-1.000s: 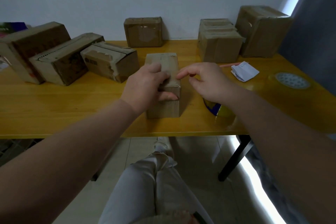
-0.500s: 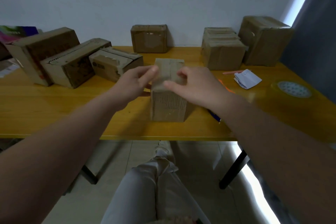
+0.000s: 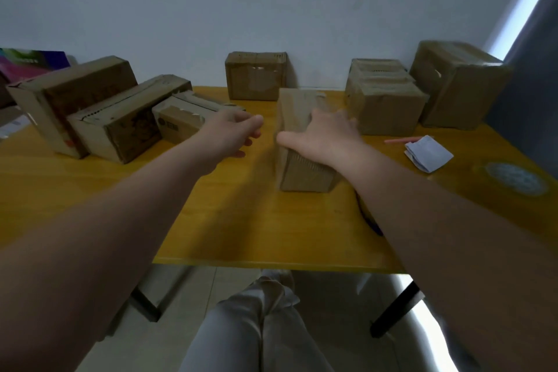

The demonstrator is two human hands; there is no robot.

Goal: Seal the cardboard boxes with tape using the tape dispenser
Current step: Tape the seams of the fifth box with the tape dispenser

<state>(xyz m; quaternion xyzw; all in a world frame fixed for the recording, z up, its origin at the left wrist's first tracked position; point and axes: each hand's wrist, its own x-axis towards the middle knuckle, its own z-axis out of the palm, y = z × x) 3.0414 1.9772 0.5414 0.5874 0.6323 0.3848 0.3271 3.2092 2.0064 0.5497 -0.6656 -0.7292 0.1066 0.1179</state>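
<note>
A small upright cardboard box (image 3: 305, 172) stands in the middle of the yellow table (image 3: 241, 220). My right hand (image 3: 323, 139) lies over its top, with the thumb down the left side and the fingers spread toward the right edge, gripping it. My left hand (image 3: 229, 133) hovers just left of the box, apart from it, with its fingers loosely curled and holding nothing. A blue bit of the tape dispenser (image 3: 371, 220) peeks out from under my right forearm; the rest is hidden.
Three boxes (image 3: 120, 127) lean together at the left, one box (image 3: 256, 75) stands at the back wall, and two larger ones (image 3: 383, 99) stand at the back right. White folded paper (image 3: 428, 154), a pink pen (image 3: 401, 140) and a clear tape roll (image 3: 513, 178) lie at the right.
My left hand has let go of the small box and drawn away to the left. My right hand has settled over the box top, and the box now sits farther from me.
</note>
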